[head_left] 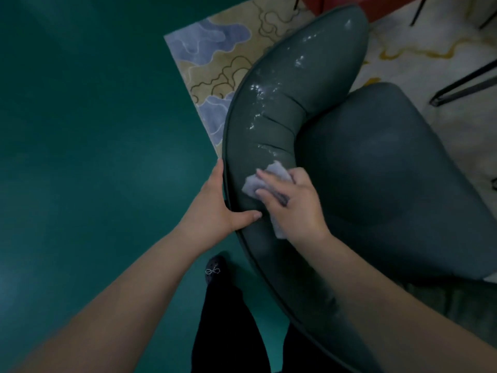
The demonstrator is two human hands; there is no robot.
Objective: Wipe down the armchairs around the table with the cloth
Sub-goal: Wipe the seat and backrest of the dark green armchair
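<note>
View from above of one armchair (376,162) being wiped along its curved, padded backrest (282,103). The right hand (293,203) lies on the cloth (254,184), a small pale grey rag bunched under the palm and fingers, which curl over it and press it against the top of the backrest — the grip appears meant to keep the rag from sliding out during a stroke. The left hand (217,208) clasps the outer rim of the backrest just beside the cloth, thumb over the top and fingers behind, probably to steady the chair against the push of wiping. Wet, glistening streaks (266,90) run along the backrest beyond the cloth; the seat cushion (390,184) looks dull and dry — likely not yet wiped. The chair stands partly on a patterned rug (215,55), partly on green floor (94,130). Thin dark legs of other furniture (462,87) show at the upper right; no worktop surface is in view.
</note>
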